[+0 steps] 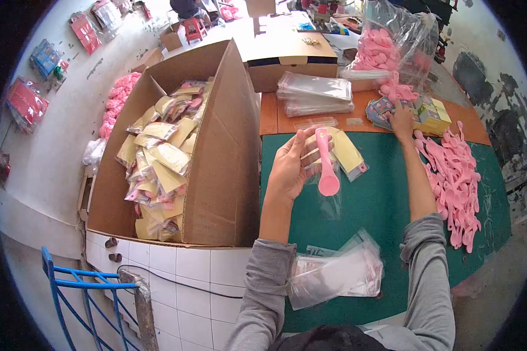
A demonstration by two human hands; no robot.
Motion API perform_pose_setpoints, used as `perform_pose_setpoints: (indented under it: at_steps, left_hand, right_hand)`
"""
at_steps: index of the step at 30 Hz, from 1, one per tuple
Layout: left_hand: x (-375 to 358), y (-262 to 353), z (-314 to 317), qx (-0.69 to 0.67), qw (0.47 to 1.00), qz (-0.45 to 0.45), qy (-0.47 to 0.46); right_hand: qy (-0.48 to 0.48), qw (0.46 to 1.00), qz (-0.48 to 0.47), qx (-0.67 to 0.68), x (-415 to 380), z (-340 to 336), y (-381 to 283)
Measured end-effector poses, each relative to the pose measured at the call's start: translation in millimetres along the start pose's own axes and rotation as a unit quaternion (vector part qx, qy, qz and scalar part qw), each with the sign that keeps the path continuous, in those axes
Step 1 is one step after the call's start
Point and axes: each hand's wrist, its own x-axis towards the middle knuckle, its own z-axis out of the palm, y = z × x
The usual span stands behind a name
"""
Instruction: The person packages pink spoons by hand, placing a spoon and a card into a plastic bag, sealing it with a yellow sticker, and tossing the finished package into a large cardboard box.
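My left hand [288,165] is raised over the green mat, its fingers closed around a pink measuring spoon [328,185] that hangs bowl down. Clear plastic film [332,206] shows around and below the spoon. Just behind it lie packets with yellow card [348,153]. Farther right, my right hand [401,121] reaches to a stack of colourful printed cards [379,111], with fingers closed at the cards' edge. Next to that hand stands a yellow block of cards [433,117]. A pile of loose pink spoons [455,181] spreads along the mat's right side.
Clear bags [339,272] lie at the mat's near edge, with more bags [315,93] stacked behind. A large carton [222,146] of filled packets [164,152] stands on the left. At the back right is a sack of pink spoons [380,50]. A blue metal frame [88,281] stands lower left.
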Motion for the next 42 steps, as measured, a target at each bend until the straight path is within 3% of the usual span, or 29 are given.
perform_pose_setpoints:
  at_steps: [2, 5, 8, 9, 11, 13, 15, 18, 21, 27, 33, 36, 39, 42]
  left_hand:
    - [-0.1, 0.8, 0.0, -0.003, 1.000, 0.002, -0.007]
    - [-2.0, 2.8, 2.7, -0.005, 1.000, 0.009, -0.016]
    - [-6.4, 4.6, 9.6, 0.028, 0.999, 0.028, -0.037]
    - [-7.5, 6.1, 11.2, 0.075, 0.994, 0.033, -0.076]
    - [-10.2, 9.6, 14.2, 0.167, 0.973, 0.045, -0.155]
    - [-15.4, 11.3, 22.6, 0.204, 0.959, 0.070, -0.184]
    - [-17.0, 8.9, 28.9, 0.213, 0.950, 0.092, -0.207]
    - [-20.1, 5.9, 34.1, 0.242, 0.945, 0.111, -0.190]
    - [-22.3, 7.6, 43.1, 0.233, 0.937, 0.139, -0.218]
    - [-22.6, 3.4, 45.6, 0.255, 0.940, 0.152, -0.165]
    - [-17.9, -1.1, 39.3, 0.301, 0.925, 0.164, -0.166]
    - [-18.2, 0.0, 36.6, 0.360, 0.906, 0.123, -0.184]
    - [-26.7, 6.2, 44.5, 0.391, 0.894, 0.111, -0.190]
    - [-21.2, 4.2, 36.2, 0.295, 0.931, 0.071, -0.204]
  right_hand:
    - [0.066, 0.997, -0.022, -0.035, -2.2, -4.0, -2.5]
    - [0.030, 0.995, 0.034, 0.091, -1.7, -11.1, -1.8]
    - [0.098, 0.990, -0.051, 0.088, -4.3, -37.9, -10.6]
    - [0.019, 0.981, -0.033, 0.191, -9.2, -64.7, -23.8]
    - [-0.141, 0.913, 0.006, 0.382, -32.7, -140.9, -63.9]
    - [-0.115, 0.863, -0.077, 0.487, -64.8, -185.5, -86.7]
    - [-0.130, 0.827, -0.033, 0.546, -91.5, -234.0, -105.7]
    - [0.000, 0.812, -0.058, 0.581, -107.4, -251.3, -112.5]
    - [0.042, 0.811, -0.081, 0.578, -106.4, -251.7, -104.2]
    - [0.072, 0.798, -0.074, 0.593, -105.9, -243.5, -103.1]
    - [-0.025, 0.870, -0.166, 0.463, -100.3, -243.3, -98.6]
    - [-0.105, 0.882, -0.167, 0.429, -101.8, -253.7, -103.2]
    - [-0.070, 0.906, -0.151, 0.390, -102.2, -249.8, -101.2]
    - [-0.025, 0.845, -0.050, 0.531, -103.9, -250.3, -104.2]
